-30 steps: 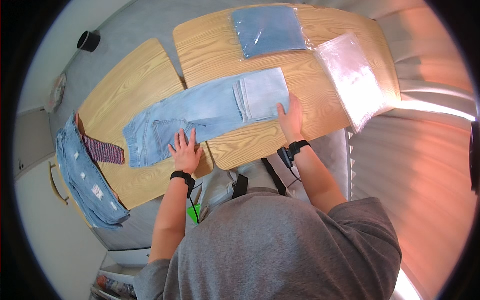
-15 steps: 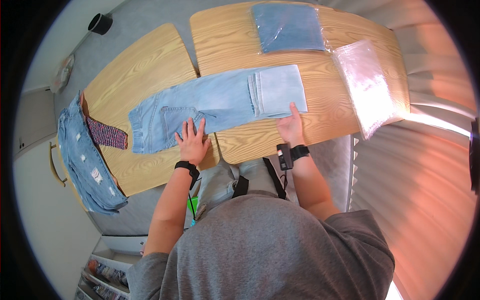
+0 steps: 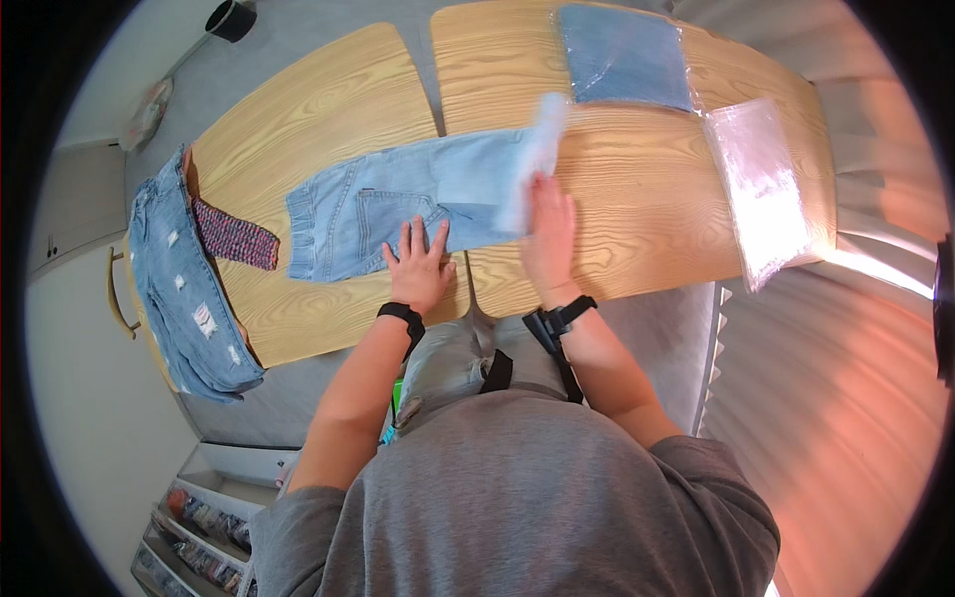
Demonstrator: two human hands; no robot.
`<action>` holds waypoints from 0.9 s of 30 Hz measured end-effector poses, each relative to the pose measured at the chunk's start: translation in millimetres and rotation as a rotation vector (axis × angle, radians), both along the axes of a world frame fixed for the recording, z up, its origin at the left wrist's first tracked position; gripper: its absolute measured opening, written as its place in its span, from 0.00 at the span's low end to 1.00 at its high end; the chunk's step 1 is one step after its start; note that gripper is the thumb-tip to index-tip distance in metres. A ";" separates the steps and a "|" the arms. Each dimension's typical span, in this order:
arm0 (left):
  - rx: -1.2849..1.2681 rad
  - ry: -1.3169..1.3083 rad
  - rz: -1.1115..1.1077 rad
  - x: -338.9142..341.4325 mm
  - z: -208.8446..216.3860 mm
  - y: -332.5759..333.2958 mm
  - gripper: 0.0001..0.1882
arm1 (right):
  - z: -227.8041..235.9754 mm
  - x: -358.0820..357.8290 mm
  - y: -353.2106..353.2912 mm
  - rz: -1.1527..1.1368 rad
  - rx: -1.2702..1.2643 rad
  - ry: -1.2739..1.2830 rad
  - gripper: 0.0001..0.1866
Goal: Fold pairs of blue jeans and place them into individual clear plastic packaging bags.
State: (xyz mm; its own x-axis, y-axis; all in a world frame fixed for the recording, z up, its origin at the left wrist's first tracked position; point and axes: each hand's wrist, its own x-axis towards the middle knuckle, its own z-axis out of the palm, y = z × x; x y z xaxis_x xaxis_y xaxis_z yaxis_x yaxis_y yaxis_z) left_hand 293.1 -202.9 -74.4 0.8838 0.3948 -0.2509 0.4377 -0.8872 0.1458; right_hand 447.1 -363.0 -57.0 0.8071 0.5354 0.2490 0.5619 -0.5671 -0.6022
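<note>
Light blue jeans (image 3: 398, 184) lie lengthwise on the wooden table, folded in half, with the elastic waistband to the left and a back pocket facing up. My left hand (image 3: 421, 271) is spread flat on them at the lower edge by the pocket, fingers apart. At the leg end, my right hand (image 3: 549, 239) grips the folded hem part, which is lifted off the table and blurred by motion. Its fingertips are partly smeared.
A clear bag with folded blue denim (image 3: 625, 60) lies at the far right, beside a stack of clear plastic bags (image 3: 758, 189). Ripped blue jeans (image 3: 189, 279) hang over the left table edge, next to a knitted multicoloured piece (image 3: 237, 237). A gap splits the tabletop (image 3: 343, 90).
My right hand has raised the folded leg end and moved it left, toward the waistband. My left hand stays pressed on the jeans. The whole view has shifted slightly.
</note>
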 end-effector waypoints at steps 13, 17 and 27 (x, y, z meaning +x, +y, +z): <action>-0.227 -0.023 -0.002 -12.1 5.3 14.7 0.25 | -16.1 -8.2 22.7 0.493 -0.250 -0.028 0.28; -0.332 -0.070 0.003 -17.9 3.5 24.5 0.28 | -15.3 -8.7 23.0 0.532 -0.297 -0.065 0.32; -0.612 -0.316 0.113 -28.0 9.9 45.1 0.22 | 4.7 -26.4 35.2 0.430 -0.361 -0.041 0.27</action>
State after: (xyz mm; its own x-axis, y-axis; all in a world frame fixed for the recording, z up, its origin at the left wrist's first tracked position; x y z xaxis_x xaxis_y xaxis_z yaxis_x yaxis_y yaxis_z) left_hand 265.1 -157.8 -64.5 0.9128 0.3585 -0.1956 0.3771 -0.5560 0.7407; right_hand 420.7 -327.8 -52.3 0.4912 0.8709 0.0152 0.8068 -0.4483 -0.3849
